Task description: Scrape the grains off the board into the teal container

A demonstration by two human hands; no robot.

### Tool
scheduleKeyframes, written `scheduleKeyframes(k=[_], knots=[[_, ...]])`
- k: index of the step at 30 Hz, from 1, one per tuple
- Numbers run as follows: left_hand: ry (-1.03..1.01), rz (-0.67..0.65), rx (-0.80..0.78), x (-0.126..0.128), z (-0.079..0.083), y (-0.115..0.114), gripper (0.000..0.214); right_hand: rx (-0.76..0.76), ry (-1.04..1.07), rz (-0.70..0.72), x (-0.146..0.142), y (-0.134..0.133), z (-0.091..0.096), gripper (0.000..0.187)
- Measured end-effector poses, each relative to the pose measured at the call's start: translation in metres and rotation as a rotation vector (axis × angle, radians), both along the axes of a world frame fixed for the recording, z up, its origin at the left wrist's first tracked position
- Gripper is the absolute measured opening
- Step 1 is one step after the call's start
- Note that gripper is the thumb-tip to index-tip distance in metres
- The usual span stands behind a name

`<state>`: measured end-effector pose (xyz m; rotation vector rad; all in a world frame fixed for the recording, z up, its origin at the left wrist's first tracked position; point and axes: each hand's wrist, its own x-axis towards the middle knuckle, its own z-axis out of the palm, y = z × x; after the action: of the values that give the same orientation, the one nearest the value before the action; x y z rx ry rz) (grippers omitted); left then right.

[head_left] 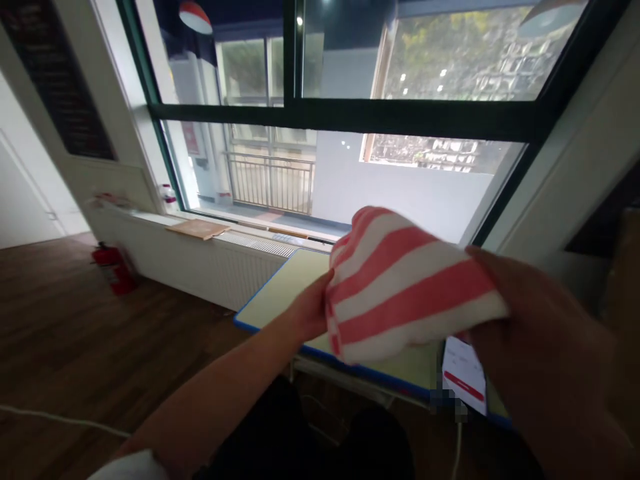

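A red-and-white striped cloth (405, 287) is held up above the small table (273, 293) in front of me. My left hand (316, 305) grips its left edge, the fingers mostly hidden behind the fabric. At the cloth's right end, my right hand (520, 293) is closed on it, and the fabric hangs between the two hands. Below my right hand a phone (465, 373) with a lit screen lies at the table's near edge.
The table has a blue rim and stands by a window with dark green frames (350, 117). A white radiator (200, 273) runs along the wall with a flat board (199, 229) on it. A red fire extinguisher (114, 267) stands on the floor at left. A white cable (65, 420) crosses the floor.
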<state>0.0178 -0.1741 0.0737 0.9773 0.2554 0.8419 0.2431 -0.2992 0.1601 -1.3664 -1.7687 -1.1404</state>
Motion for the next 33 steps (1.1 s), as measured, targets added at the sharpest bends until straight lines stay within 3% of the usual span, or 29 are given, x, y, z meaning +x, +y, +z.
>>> scheduleKeyframes(k=[2,5,8,9,11,12,14,16,19,22,25,33], knots=[[0.177,0.217,0.103,-0.04,0.012,0.021,0.047,-0.024,-0.141,0.037,-0.035,-0.002,-0.023,0.063],[0.665,0.466,0.321,-0.086,0.009,0.059,0.051,-0.321,-0.225,-0.021,-0.073,0.01,-0.081,0.05],[1.375,0.682,0.683,-0.102,-0.016,0.079,0.045,-0.89,-0.097,-0.113,-0.094,0.027,-0.137,0.048],[1.435,0.733,0.723,-0.101,-0.027,0.078,0.05,-1.061,-0.061,-0.08,-0.096,0.033,-0.148,0.049],[1.454,0.774,0.797,-0.093,-0.049,0.068,0.056,-1.214,0.043,-0.005,-0.096,0.044,-0.16,0.056],[1.439,0.768,0.878,-0.088,-0.06,0.061,0.056,-1.221,0.102,0.018,-0.093,0.049,-0.161,0.058],[1.447,0.619,1.198,-0.08,-0.08,0.045,0.06,-1.144,0.196,-0.016,-0.087,0.06,-0.162,0.059],[1.548,0.478,1.238,-0.075,-0.096,0.035,0.063,-1.062,0.224,-0.121,-0.082,0.07,-0.167,0.059],[1.64,0.403,1.194,-0.074,-0.108,0.033,0.069,-1.0,0.191,-0.228,-0.08,0.084,-0.186,0.067],[1.662,0.336,1.168,-0.074,-0.109,0.046,0.071,-1.01,0.163,-0.201,-0.077,0.095,-0.201,0.072],[1.672,0.256,1.163,-0.072,-0.107,0.067,0.072,-1.065,0.169,-0.167,-0.071,0.113,-0.203,0.072],[1.759,0.304,1.164,-0.052,-0.113,0.133,0.074,-1.061,0.263,-0.205,-0.051,0.179,-0.202,0.071]])
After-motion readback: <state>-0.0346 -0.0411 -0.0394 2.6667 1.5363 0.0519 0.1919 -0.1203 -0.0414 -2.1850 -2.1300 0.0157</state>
